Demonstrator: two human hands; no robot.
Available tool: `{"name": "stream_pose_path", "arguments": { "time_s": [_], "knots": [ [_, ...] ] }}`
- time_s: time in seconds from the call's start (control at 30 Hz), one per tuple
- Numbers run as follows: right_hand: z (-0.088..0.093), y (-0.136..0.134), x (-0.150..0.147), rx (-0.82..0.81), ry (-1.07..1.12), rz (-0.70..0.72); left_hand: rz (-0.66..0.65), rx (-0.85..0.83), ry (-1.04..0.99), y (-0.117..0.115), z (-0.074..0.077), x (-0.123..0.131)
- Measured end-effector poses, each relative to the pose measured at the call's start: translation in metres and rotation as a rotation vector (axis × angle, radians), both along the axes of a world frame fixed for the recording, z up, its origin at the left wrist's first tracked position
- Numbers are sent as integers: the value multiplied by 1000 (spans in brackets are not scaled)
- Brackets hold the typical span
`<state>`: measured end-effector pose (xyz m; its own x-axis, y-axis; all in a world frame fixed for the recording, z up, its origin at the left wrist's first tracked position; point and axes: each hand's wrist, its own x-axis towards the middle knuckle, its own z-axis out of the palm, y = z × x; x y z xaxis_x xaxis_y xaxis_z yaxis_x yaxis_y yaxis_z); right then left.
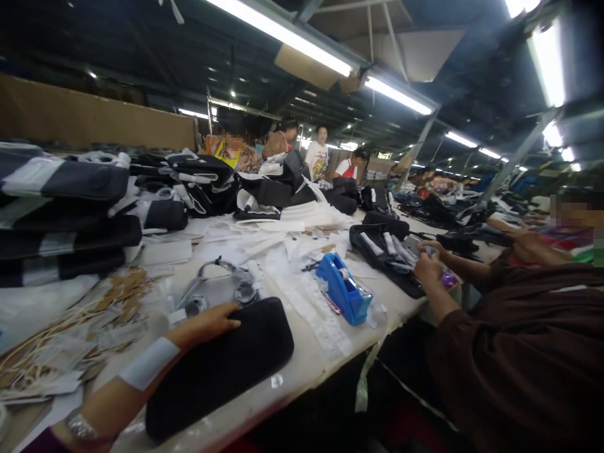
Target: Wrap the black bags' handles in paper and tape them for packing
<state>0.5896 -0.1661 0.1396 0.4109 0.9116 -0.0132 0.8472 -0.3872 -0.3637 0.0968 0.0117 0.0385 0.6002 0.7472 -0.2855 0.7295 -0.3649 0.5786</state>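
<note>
My left hand (212,322) reaches in from the lower left, a white strip stuck around its forearm and a watch at the wrist. Its fingers and thumb pinch the top edge of a flat black bag (226,371) with rounded corners, which lies on the table near the front edge. Behind the bag sits a bundle of grey straps (245,290) with white wrapping. To the right stands a blue tape dispenser (346,292) with a roll of tape in it. My right hand is outside the picture.
Stacked black bags (66,233) rise on the left, above tags with strings (117,296). White sheets (306,220) and more bags pile up at the back. On the right, a co-worker's hands (430,264) hold something over a black bag (382,248). Other people stand behind.
</note>
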Motion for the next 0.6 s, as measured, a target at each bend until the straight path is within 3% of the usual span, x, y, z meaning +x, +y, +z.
{"name": "stream_pose_path", "arguments": {
  "time_s": [0.07,0.13,0.27,0.33,0.43,0.5,0.6],
  "knots": [
    [10,17,2,44,6,45,-10,-6,-14,-1,0,-1],
    [5,7,-15,51,35,106,-20,-14,-21,-2,2,-1],
    [-34,-54,-89,-39,146,249,-37,-52,-26,-3,7,-1],
    [-49,-58,-128,-61,221,317,-38,-68,-33,-2,8,-2],
    [-58,-6,-168,-7,575,377,-36,-82,-49,-3,8,-3],
    [-61,48,-183,58,638,308,-35,-89,-57,-3,9,-3],
    [-71,111,-195,-12,714,289,-35,-96,-65,-5,12,-4]
  ]
}}
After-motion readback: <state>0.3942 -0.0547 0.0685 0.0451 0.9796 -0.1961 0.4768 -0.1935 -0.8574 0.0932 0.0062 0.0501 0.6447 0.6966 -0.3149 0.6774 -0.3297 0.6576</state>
